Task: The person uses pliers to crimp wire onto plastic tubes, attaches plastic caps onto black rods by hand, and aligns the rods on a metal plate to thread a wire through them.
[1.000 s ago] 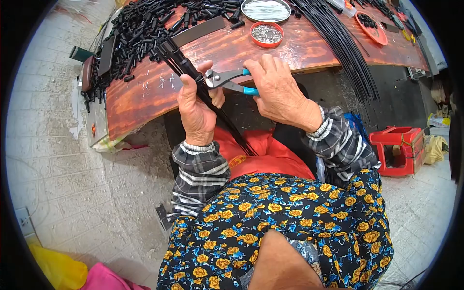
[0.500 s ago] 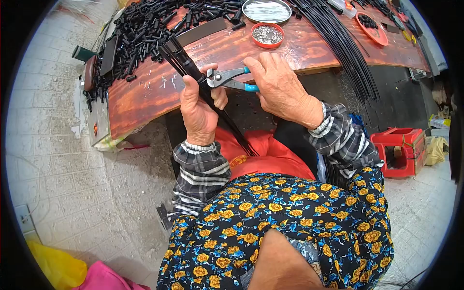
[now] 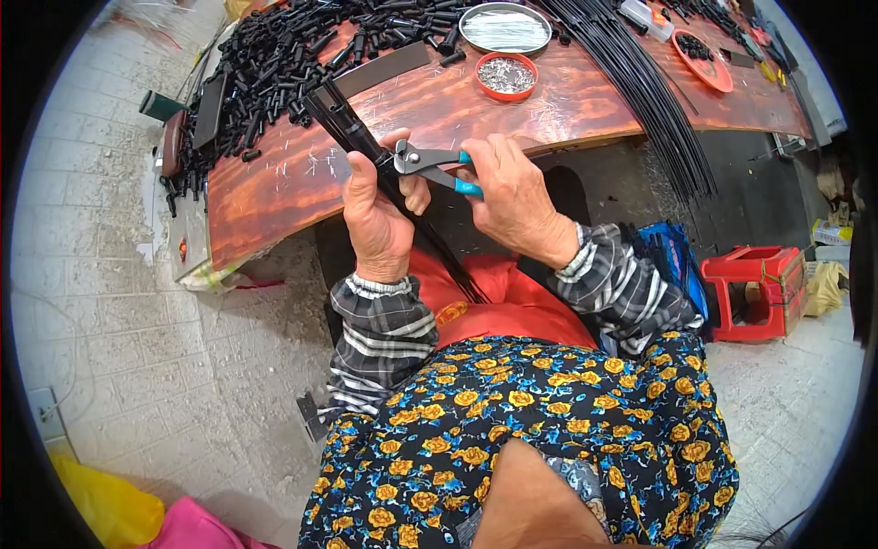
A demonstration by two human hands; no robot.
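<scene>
My left hand is closed around a bundle of thin black rods, which slants from the table edge down to my lap. Black tubular fittings sit on the upper part of the bundle. In my right hand are end-cutting pliers with turquoise handles. Their jaws lie against the bundle beside my left thumb and fingers. Whether the jaws have something between them is too small to tell.
A wooden table carries a heap of black tubular parts, a red dish of small metal bits, a round tray of white sticks and long black rods. A red stool stands at the right.
My right hand has shifted slightly left and down with the pliers, and their handles have moved a little lower. My left hand keeps holding the bundle in nearly the same place.
</scene>
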